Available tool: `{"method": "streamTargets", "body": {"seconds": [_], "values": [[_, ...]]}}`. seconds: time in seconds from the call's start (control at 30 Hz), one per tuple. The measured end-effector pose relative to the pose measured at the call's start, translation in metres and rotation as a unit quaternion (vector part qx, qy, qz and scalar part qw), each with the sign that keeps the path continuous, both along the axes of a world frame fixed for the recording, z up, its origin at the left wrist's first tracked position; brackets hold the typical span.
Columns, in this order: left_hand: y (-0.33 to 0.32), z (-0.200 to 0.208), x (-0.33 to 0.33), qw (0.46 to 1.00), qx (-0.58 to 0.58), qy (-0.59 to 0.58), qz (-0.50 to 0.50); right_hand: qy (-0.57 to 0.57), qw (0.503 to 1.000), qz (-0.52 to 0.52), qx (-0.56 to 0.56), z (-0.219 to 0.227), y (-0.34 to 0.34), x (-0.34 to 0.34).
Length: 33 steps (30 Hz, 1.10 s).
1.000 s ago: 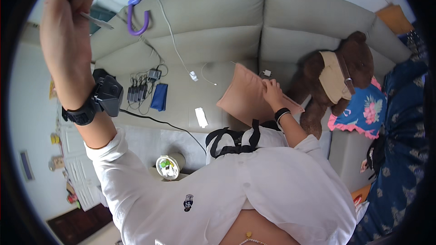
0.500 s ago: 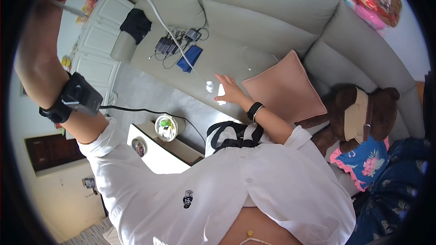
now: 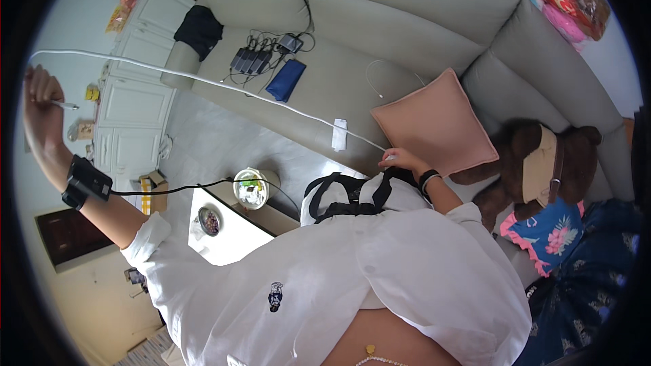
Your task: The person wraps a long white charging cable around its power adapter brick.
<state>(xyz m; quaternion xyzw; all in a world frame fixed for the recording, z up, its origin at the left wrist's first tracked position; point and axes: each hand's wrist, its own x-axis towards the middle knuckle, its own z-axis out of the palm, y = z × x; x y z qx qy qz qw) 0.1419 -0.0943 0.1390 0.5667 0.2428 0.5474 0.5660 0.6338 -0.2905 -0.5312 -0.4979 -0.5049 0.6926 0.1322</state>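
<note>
The left hand (image 3: pixel 45 97) pinches one end of a white cable (image 3: pixel 224 85), the right hand (image 3: pixel 405 160) the other, near the salmon cushion (image 3: pixel 437 125). Gray floor (image 3: pixel 210 135) separates the sofa (image 3: pixel 339 74)'s front edge from the white table (image 3: pixel 222 247).

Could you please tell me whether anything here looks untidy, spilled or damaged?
The cluster of dark adapters and wires on the sofa looks untidy, with loose, overlapping loops. Nothing visible looks spilled, and the white cable stretched between the left hand and right hand shows no obvious damage.
</note>
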Motion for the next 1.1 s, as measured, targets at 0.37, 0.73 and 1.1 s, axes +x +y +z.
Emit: {"method": "streamTargets", "body": {"seconds": [0.37,0.73,1.1], "values": [[0.054,-0.245,0.013,0.848,-0.129,0.513,-0.027,0.058,0.905,-0.42,0.029,0.132,-0.039,0.11],[0.011,-0.393,0.236,0.829,-0.177,0.363,-0.386,0.198,0.88,-0.382,0.203,0.32,-0.008,0.063],[-0.022,-0.389,0.314,0.801,0.086,0.553,-0.213,0.164,0.866,-0.395,0.258,0.364,-0.022,0.059]]}}
